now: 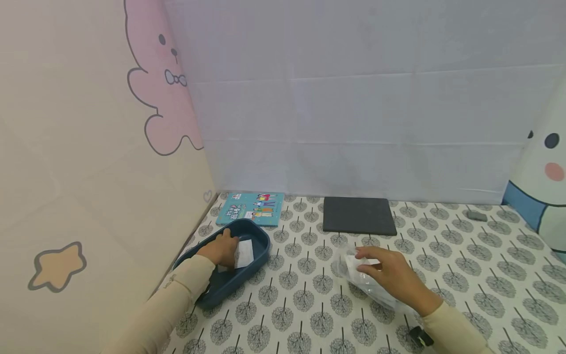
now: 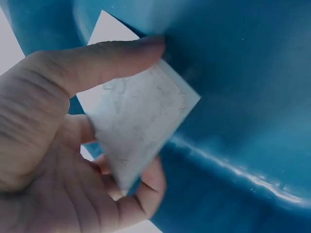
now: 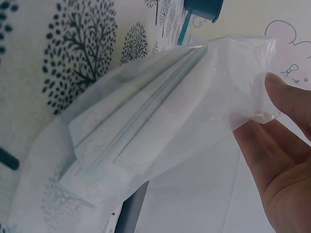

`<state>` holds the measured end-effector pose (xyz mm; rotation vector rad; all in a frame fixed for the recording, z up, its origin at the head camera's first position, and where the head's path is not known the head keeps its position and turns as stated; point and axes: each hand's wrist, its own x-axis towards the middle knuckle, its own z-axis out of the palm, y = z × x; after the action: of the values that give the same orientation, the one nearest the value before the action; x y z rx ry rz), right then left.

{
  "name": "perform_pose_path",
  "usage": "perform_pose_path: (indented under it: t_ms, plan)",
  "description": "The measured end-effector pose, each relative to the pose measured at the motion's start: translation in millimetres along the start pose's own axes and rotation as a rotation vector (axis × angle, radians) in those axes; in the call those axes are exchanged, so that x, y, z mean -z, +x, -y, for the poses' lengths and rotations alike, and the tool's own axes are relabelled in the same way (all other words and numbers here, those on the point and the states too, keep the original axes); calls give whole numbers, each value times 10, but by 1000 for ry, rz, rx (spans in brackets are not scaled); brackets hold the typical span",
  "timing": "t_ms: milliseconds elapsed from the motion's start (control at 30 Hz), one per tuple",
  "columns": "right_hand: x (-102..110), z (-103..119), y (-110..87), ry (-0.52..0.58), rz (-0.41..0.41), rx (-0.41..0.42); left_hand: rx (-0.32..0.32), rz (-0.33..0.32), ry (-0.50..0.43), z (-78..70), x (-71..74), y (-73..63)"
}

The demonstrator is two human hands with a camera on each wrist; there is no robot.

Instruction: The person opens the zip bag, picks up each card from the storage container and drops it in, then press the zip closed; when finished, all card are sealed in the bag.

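My left hand (image 1: 223,250) reaches into a dark blue plastic bin (image 1: 264,237) on the left. Between its thumb and curled fingers it pinches a small white square packet (image 2: 143,104) with faint embossed marks, tilted over the bin's blue surface. Part of the packet is hidden by the thumb. On the right, my right hand (image 1: 393,273) pinches the edge of a clear plastic bag (image 3: 245,73) between thumb and fingers. Several flat white packets (image 3: 141,114) lie stacked inside that bag, which hangs slanting at the tablecloth.
Behind the bin lies a light blue illustrated book (image 1: 250,209). A flat black board (image 1: 359,215) is at the back centre, and a small grey object (image 1: 476,215) at the back right. A tree-patterned cloth (image 1: 305,314) covers the table; printed curtains stand around it.
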<state>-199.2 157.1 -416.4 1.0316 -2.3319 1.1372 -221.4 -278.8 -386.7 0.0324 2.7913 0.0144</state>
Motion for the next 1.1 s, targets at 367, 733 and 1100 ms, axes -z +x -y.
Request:
perform_pose_path:
  t_ms: [367,733,1100]
  plan:
    - [37,25,42,-5,7,11,-12,-20,-1,-13,155,-55]
    - [53,4,38,-21,29,-27,-268,-199,-253,-276,490,-133]
    - [24,5,26,-20,12,-6,-475,-209,-163,-985,462,-192]
